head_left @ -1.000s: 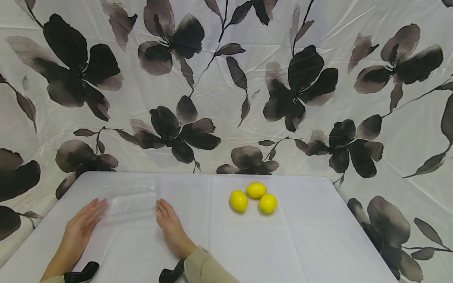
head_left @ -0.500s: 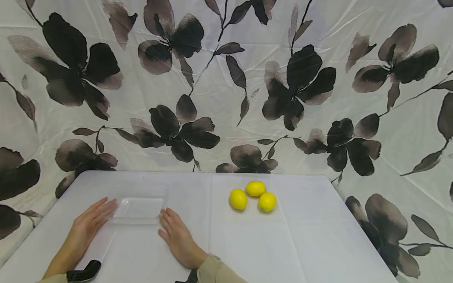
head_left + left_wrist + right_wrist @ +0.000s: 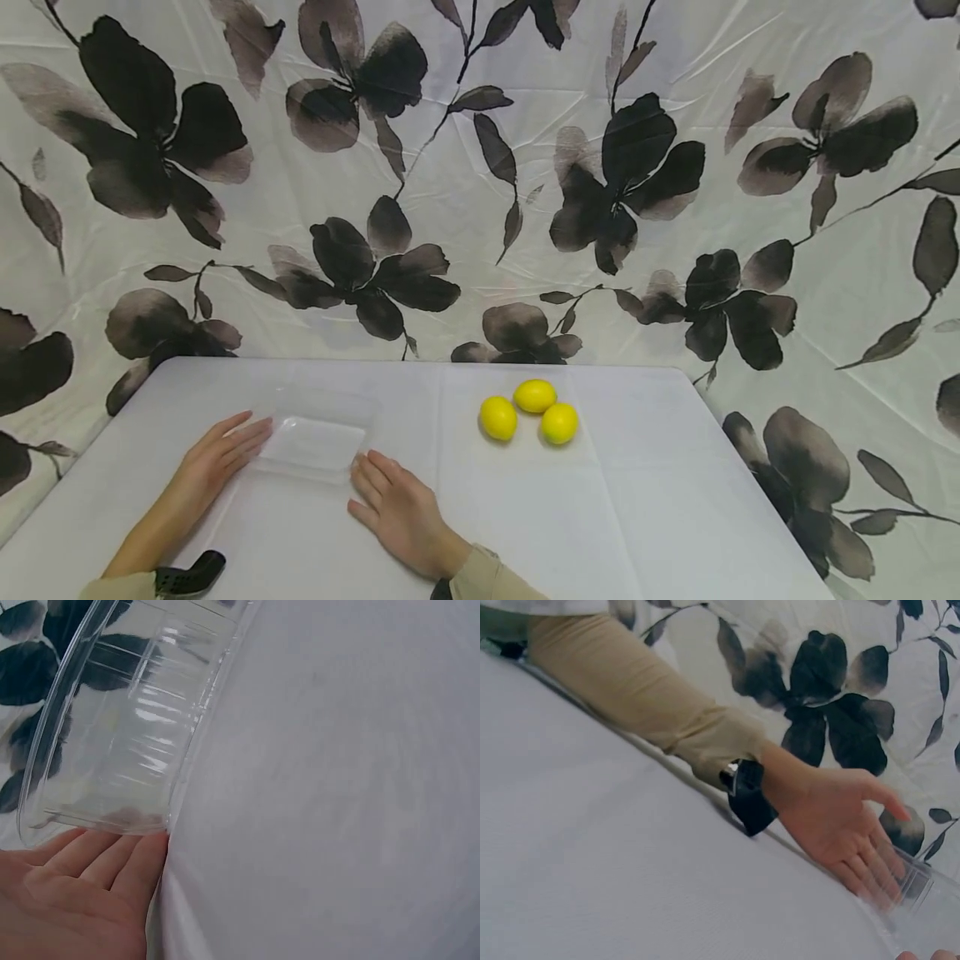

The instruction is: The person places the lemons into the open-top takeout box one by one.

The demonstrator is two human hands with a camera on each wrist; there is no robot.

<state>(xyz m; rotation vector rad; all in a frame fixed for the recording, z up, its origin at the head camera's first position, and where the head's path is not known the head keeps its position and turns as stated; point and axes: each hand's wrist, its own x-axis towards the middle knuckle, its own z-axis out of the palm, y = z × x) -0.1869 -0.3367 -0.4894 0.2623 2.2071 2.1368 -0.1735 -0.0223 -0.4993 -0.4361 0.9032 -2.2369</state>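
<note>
A clear plastic container [image 3: 318, 442] sits on the left part of the white table, see-through with a ridged wall. My left hand [image 3: 217, 462] lies at its left side, fingers straight and together. In the left wrist view those fingers touch the end wall of the container [image 3: 142, 727], palm facing the camera. My right hand [image 3: 405, 508] is at the near right corner of the container, fingers extended and thumb slightly apart. From the right wrist view, the left hand [image 3: 840, 825] shows across the container, with right fingertips [image 3: 941, 955] at the bottom edge.
Three yellow lemons, a left one [image 3: 498, 418], a back one [image 3: 535, 396] and a right one [image 3: 559, 423], stand grouped right of the container. The white table [image 3: 600, 517] ends at a floral cloth [image 3: 517, 208] hanging behind it.
The container has slid to the right and a little nearer, with both hands moving along at its sides. The lemons have stayed in place on the table.
</note>
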